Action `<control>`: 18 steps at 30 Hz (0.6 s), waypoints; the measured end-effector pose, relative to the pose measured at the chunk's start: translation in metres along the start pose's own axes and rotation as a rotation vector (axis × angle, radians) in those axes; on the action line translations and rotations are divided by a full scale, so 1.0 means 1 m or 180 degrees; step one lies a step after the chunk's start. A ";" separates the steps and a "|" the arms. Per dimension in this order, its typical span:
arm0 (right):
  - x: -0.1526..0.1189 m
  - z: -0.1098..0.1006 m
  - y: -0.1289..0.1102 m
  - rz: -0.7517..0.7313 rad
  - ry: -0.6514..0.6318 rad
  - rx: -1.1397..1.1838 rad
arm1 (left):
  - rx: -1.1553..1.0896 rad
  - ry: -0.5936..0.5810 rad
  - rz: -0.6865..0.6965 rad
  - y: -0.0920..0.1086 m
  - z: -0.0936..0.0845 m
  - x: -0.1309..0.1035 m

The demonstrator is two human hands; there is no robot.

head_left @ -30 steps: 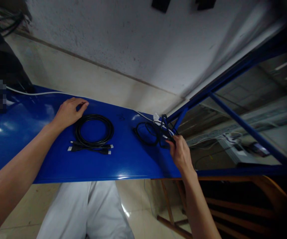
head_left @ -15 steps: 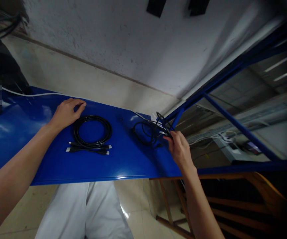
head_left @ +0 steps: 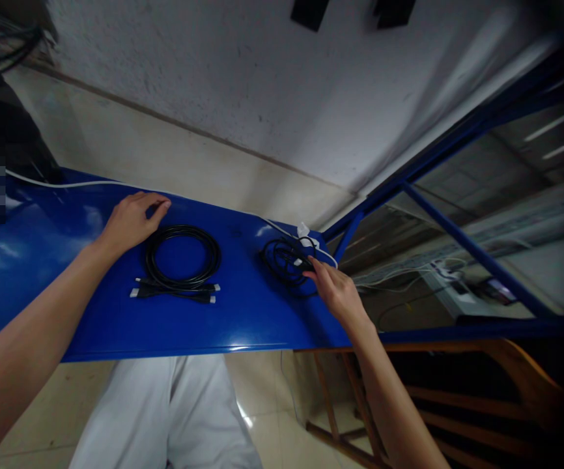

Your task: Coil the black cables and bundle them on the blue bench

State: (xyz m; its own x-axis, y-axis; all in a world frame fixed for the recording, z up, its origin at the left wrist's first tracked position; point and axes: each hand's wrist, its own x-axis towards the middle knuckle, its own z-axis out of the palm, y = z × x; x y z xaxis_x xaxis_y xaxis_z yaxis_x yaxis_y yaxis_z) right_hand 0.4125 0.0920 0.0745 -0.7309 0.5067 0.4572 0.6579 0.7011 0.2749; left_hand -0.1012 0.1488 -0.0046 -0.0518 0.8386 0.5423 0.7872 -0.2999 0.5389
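Our right hand [head_left: 338, 290] pinches the tangled cable [head_left: 282, 262], its loops lying just left of our grip on the table [head_left: 253, 319]; farther left, our left hand [head_left: 133, 221] is loosely open, the coiled cable [head_left: 180, 285] close on its right.

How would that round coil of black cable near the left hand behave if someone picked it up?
The coil would probably flex and sag, being slim cable wound in loops. Its plugs might dangle, since they stick out past the ring. It seems unlikely to roll, lying flat on the blue table.
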 end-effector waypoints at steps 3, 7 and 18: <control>0.002 -0.004 0.007 0.0152 -0.0024 -0.0176 | -0.0022 0.0034 0.0014 -0.001 0.001 0.000; 0.003 -0.005 0.019 0.0435 -0.0012 -0.0474 | -0.0055 0.0067 0.0025 -0.002 0.002 0.000; 0.031 -0.012 0.080 0.0834 0.0054 -0.0787 | -0.0172 0.0139 -0.0031 0.001 0.000 0.000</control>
State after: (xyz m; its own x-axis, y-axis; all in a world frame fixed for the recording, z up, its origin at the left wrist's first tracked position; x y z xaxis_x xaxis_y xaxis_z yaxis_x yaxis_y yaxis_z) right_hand 0.4446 0.1580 0.1214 -0.5299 0.6432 0.5527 0.8480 0.4048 0.3420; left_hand -0.1002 0.1480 -0.0038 -0.0869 0.8213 0.5638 0.7523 -0.3169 0.5776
